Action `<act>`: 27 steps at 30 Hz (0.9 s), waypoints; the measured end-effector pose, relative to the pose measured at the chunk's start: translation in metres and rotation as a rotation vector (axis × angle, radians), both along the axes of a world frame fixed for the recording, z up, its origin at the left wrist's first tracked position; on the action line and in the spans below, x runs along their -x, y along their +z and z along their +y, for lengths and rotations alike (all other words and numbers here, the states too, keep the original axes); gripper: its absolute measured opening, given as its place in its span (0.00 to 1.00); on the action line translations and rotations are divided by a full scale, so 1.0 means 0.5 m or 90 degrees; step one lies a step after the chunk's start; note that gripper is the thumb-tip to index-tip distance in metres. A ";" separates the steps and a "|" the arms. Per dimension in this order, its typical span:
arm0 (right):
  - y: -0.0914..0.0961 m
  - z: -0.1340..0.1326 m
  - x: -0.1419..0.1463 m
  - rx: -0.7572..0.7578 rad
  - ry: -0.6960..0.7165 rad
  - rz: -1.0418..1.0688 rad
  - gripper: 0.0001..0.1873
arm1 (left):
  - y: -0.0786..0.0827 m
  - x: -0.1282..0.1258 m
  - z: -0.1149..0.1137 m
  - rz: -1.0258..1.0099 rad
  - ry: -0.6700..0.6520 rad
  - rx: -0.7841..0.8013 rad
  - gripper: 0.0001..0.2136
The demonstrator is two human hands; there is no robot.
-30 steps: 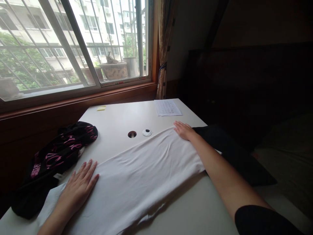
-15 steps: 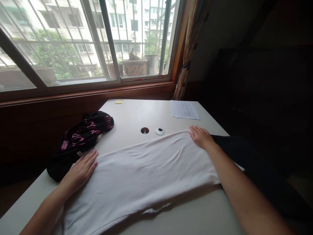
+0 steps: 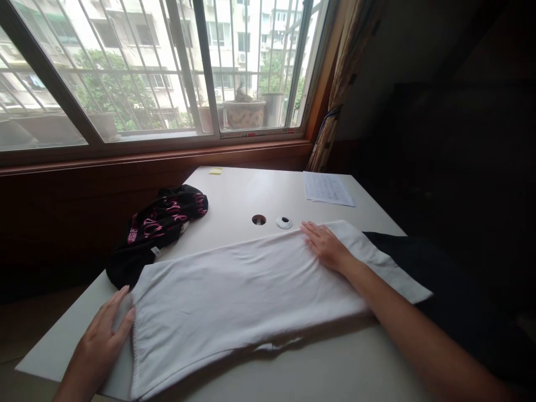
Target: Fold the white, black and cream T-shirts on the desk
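Note:
A white folded garment (image 3: 226, 296) lies spread lengthwise across the white table (image 3: 243, 190), with small creases near its middle. My right hand (image 3: 326, 245) rests flat on its far edge, right of the middle, fingers stretched out. At the garment's left end, my left hand (image 3: 103, 332) is open, its fingertips beside the hem; whether they touch the cloth is hard to tell. Just beyond that hand sits a crumpled black garment (image 3: 167, 220) with pink lettering. Dark cloth (image 3: 389, 243) shows past the white garment's right end.
Toward the back right lie printed paper sheets (image 3: 329, 188). A yellow sticky note (image 3: 215, 171) is near the back left corner. A round cable hole (image 3: 258, 220) and its white cover (image 3: 284, 223) are just past the garment. Behind the table stand a barred window (image 3: 167, 72) and a tied curtain (image 3: 330, 123).
My left hand has come off the garment's far left corner and down to its left end. My right hand has slid left along the far edge, uncovering the right end. The view has shifted slightly.

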State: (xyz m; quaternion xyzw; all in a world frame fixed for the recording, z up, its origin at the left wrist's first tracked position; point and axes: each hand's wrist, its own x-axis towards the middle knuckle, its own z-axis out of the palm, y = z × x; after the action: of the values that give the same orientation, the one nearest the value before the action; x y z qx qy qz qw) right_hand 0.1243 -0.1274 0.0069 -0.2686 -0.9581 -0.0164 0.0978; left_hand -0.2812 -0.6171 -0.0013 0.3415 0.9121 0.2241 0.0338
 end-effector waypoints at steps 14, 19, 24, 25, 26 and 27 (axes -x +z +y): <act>0.033 -0.392 0.160 0.248 0.385 -0.004 0.38 | 0.025 -0.023 0.037 -0.011 0.034 -0.036 0.35; 0.037 -0.396 0.153 0.253 0.364 -0.004 0.37 | 0.035 -0.036 0.057 -0.044 0.032 -0.097 0.38; 0.047 -0.425 0.129 0.279 0.396 -0.008 0.36 | 0.040 -0.027 0.068 -0.057 0.056 -0.086 0.41; 0.050 -0.432 0.123 0.287 0.407 -0.008 0.36 | 0.040 -0.020 0.067 -0.076 0.064 -0.078 0.42; 0.053 -0.439 0.117 0.294 0.418 -0.007 0.36 | 0.039 -0.011 0.066 -0.094 0.073 -0.068 0.43; 0.057 -0.445 0.111 0.299 0.428 -0.005 0.37 | 0.038 -0.003 0.064 -0.103 0.082 -0.061 0.44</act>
State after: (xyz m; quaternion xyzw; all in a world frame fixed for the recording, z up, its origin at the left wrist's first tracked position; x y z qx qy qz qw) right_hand 0.0687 -0.3500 0.0354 0.0447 -0.9705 0.2349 0.0299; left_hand -0.2797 -0.5850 0.0177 0.2645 0.9146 0.2963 0.0763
